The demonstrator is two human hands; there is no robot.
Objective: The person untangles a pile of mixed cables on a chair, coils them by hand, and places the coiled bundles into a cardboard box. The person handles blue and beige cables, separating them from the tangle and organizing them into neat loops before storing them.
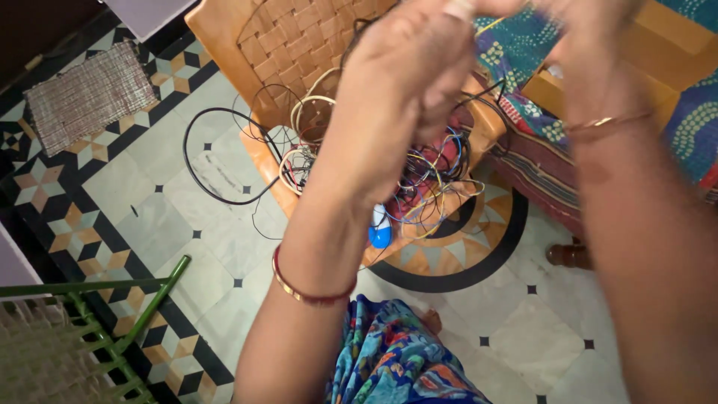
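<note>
Cables [419,176] lie in a tangled heap of black, white, blue and yellow strands on the seat of a woven wooden chair [299,45], and this heap is the thing nearest both raised hands. The left hand [404,82] hangs blurred just above the heap, fingers curled toward the right hand [591,30]; the two meet at the top edge of the frame, where the fingertips are cut off, so whether either is clamped on a cable or empty cannot be told. A thin dark strand seems to rise from the heap toward the left hand, but blur hides its end. A blue and white object [380,228], half hidden behind the left wrist, sits at the heap's front edge. One black cable [196,170] loops off the chair onto the patterned tiled floor [134,209]. Right of the heap stands an open cardboard box [658,52] on a quilted cover. Left of it, well apart, are a woven mat [88,93] and a green frame [120,329], partly out of view.
</note>
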